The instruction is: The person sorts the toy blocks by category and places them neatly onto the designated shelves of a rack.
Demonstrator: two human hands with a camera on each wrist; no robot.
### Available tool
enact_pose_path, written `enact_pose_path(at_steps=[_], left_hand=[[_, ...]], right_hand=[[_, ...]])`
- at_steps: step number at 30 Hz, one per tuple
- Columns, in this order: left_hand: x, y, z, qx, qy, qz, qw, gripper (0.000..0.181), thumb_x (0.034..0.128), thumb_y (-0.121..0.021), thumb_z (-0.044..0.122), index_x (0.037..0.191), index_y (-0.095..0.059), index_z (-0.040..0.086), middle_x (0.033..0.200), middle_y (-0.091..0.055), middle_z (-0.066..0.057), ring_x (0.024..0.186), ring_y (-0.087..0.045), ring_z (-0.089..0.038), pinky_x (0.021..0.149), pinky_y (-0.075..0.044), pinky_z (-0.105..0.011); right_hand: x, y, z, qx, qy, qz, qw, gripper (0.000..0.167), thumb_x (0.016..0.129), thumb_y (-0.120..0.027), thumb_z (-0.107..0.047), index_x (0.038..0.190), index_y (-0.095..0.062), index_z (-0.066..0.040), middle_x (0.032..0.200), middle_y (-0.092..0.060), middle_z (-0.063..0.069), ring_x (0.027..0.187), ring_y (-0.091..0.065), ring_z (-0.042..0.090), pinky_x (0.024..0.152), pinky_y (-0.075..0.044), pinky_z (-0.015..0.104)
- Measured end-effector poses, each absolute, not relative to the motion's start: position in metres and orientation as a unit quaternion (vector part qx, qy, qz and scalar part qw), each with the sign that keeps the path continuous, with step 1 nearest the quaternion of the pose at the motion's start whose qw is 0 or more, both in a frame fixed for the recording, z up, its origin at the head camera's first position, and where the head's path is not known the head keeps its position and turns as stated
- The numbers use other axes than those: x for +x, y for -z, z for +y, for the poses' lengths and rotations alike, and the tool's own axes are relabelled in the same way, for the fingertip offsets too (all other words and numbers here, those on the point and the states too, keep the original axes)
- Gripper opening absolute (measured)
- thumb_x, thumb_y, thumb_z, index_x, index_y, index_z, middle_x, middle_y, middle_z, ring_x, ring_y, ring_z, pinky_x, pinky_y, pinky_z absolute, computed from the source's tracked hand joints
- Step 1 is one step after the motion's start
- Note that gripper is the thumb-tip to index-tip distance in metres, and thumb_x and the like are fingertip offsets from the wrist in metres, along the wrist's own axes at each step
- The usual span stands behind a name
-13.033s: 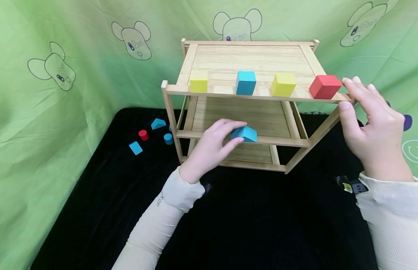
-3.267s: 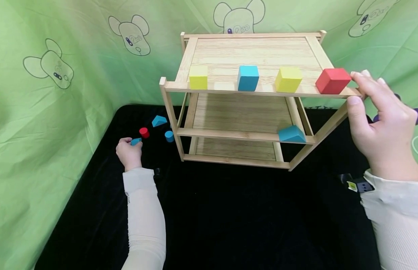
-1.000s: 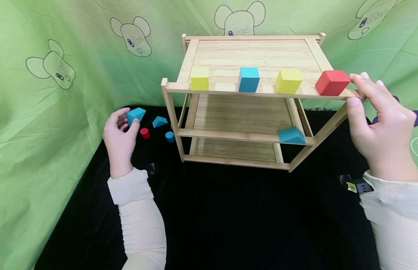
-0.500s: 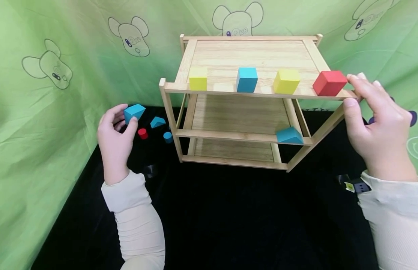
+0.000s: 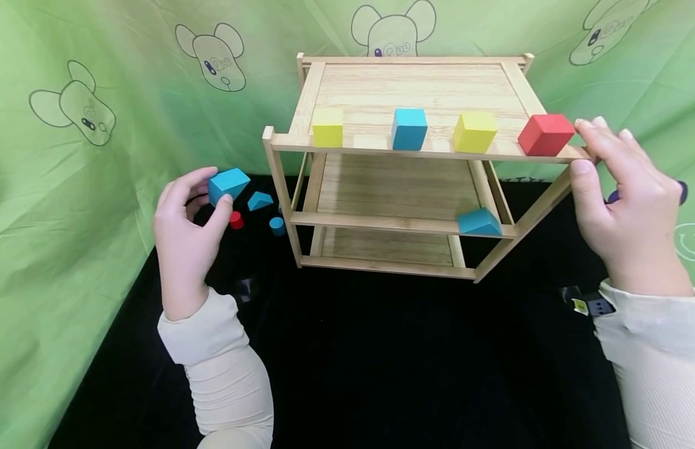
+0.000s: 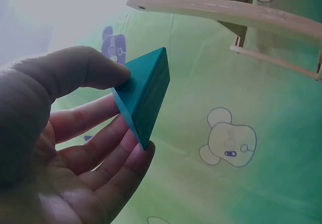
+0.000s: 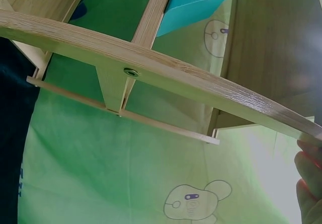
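Observation:
My left hand (image 5: 184, 243) holds a blue triangular block (image 5: 228, 184) above the black cloth, left of the wooden shelf (image 5: 415, 81). In the left wrist view, the thumb presses one face of that triangular block (image 6: 146, 93) and fingertips support it from the other side. My right hand (image 5: 628, 206) grips the shelf's top front right corner, thumb in front and fingers over the top, beside a red cube (image 5: 546, 135). Another blue triangular block (image 5: 479, 222) sits at the right end of the middle tier's front rail; the right wrist view shows this block (image 7: 196, 5) too.
Along the top tier's front edge stand a yellow cube (image 5: 327, 128), a blue cube (image 5: 409, 130) and a second yellow cube (image 5: 475, 133). On the black cloth (image 5: 381, 362) lie a red cylinder (image 5: 236, 220), a blue cylinder (image 5: 277, 226) and a smaller-looking blue triangular block (image 5: 260, 201).
The first triangular block went from my left hand onto the middle tier's right end. My left hand then picked another off the cloth and raised it. My right hand stays at the corner.

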State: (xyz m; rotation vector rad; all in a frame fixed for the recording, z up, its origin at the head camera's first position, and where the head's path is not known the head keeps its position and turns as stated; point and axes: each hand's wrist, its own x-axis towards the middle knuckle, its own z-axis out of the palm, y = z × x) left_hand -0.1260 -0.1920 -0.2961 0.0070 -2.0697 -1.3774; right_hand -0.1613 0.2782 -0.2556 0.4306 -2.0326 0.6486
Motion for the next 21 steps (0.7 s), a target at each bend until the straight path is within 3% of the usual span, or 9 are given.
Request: enact_pose_path(at_steps=[12, 21], left_hand=[[-0.118, 0.289, -0.183, -0.063, 0.532, -0.79, 0.298, 0.034, 0.0903, -0.073, 0.005, 0.124, -0.072, 0.008, 0.114, -0.062, 0.007, 0.104, -0.06, -0.011, 0.096, -0.052, -0.025], [-0.122, 0.291, -0.175, -0.106, 0.525, -0.797, 0.281, 0.035, 0.0898, -0.074, 0.003, 0.124, -0.071, 0.006, 0.112, -0.063, -0.001, 0.099, -0.06, -0.012, 0.092, -0.054, -0.022]], right_hand=[[-0.163, 0.257, 0.278, 0.174, -0.275, -0.822, 0.467, 0.041, 0.097, -0.057, -0.032, 0.126, -0.072, -0.007, 0.114, -0.07, 0.027, 0.126, -0.058, 0.008, 0.115, -0.038, 0.036], [-0.162, 0.256, 0.278, 0.169, -0.273, -0.824, 0.467, 0.041, 0.097, -0.056, -0.032, 0.128, -0.071, -0.007, 0.121, -0.069, 0.021, 0.126, -0.057, 0.008, 0.116, -0.037, 0.035]])
